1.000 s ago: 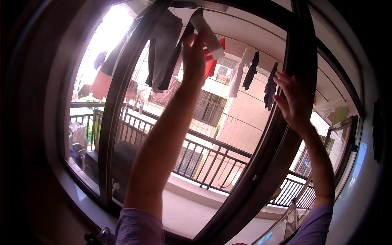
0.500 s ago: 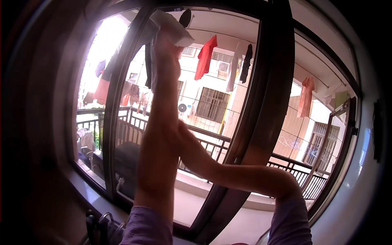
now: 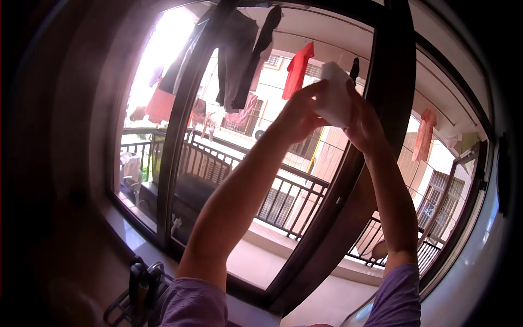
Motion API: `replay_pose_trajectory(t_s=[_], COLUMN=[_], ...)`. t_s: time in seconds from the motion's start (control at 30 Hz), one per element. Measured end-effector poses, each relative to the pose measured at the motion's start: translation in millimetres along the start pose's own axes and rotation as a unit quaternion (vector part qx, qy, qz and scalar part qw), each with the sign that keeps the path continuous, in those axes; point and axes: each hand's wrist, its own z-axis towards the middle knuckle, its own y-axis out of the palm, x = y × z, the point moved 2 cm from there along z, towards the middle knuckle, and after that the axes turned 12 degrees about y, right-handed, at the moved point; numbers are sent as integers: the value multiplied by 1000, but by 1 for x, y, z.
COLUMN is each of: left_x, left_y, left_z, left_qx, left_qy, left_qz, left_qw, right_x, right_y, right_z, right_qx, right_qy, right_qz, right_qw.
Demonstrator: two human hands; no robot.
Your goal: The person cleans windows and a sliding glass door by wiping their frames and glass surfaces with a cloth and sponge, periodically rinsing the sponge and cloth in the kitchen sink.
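A folded white cloth (image 3: 333, 99) is held up in front of the window glass, between my two hands. My left hand (image 3: 300, 117) grips its left side, the thumb and fingers closed on the edge. On the opposite side, my right hand (image 3: 366, 126) also has its fingers closed on the cloth. Behind it stands the dark-framed window pane (image 3: 261, 180), and the cloth looks held apart from the glass.
A dark window frame post (image 3: 348, 180) runs diagonally right of centre. Low on the left is a dark rack (image 3: 139, 289) with handled utensils. Beyond the glass, a red shirt (image 3: 298, 71), dark trousers (image 3: 237, 54) and other laundry hang above a balcony railing (image 3: 294, 204).
My left hand has come down and right from the upper pane with the cloth. My right hand has risen from beside the left forearm and now grips the cloth too.
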Motion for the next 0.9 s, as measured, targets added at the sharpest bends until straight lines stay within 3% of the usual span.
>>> replay_pose_trajectory(t_s=[0.13, 0.23, 0.27, 0.3, 0.33, 0.37, 0.4, 0.43, 0.47, 0.5, 0.53, 0.57, 0.6, 0.63, 0.7, 0.77, 0.83, 0.9], left_x=[4, 21, 28, 26, 43, 51, 72, 97, 112, 123, 139, 150, 160, 166, 168, 175, 178, 182], left_y=[-3, -22, -36, -75, -86, -116, -135, -137, -162, -189, -198, -217, -238, -256, -268, -291, -312, -303], left_z=[-2, 1, 3, 13, 5, 2, -6, -13, -22, -26, -34, -37, -40, -44, -53, -55, -54, -50], left_qx=[-14, -29, -26, -15, 35, 93, 129, 153, 136, 185, 182, 220, 224, 228, 244, 229, 202, 191], left_qy=[-23, -62, -45, 27, 78, 143, 165, 112, 183, 163, 145, 103, 142, 179, 122, 79, 49, 17], left_qz=[70, 270, 380, 550, 636, 687, 764, 799, 855, 873, 880, 896, 898, 899, 907, 916, 918, 910], left_qw=[997, 961, 923, 834, 767, 706, 610, 570, 465, 422, 414, 373, 351, 329, 322, 321, 338, 368], right_x=[-3, -14, -26, -41, -55, -67, -84, -94, -105, -112, -117, -121, -125, -118, -102, -74, -40, -26], right_y=[-5, -7, -8, -12, -28, -38, -43, -60, -77, -89, -95, -98, -101, -107, -101, -51, -30, -19], right_z=[4, 14, 16, 23, 38, 50, 54, 68, 85, 99, 108, 118, 128, 144, 165, 155, 133, 106], right_qx=[8, 104, 129, 218, 301, 329, 302, 330, 356, 381, 388, 394, 398, 393, 383, 310, 171, 137], right_qy=[-31, -102, -130, -170, -220, -310, -399, -401, -401, -399, -415, -430, -443, -431, -407, -185, -366, -374], right_qz=[7, -87, -169, -295, -440, -488, -531, -578, -623, -663, -672, -680, -689, -701, -727, -796, -768, -789], right_qw=[999, 986, 968, 914, 817, 747, 684, 629, 569, 506, 475, 444, 413, 409, 399, 486, 496, 468])
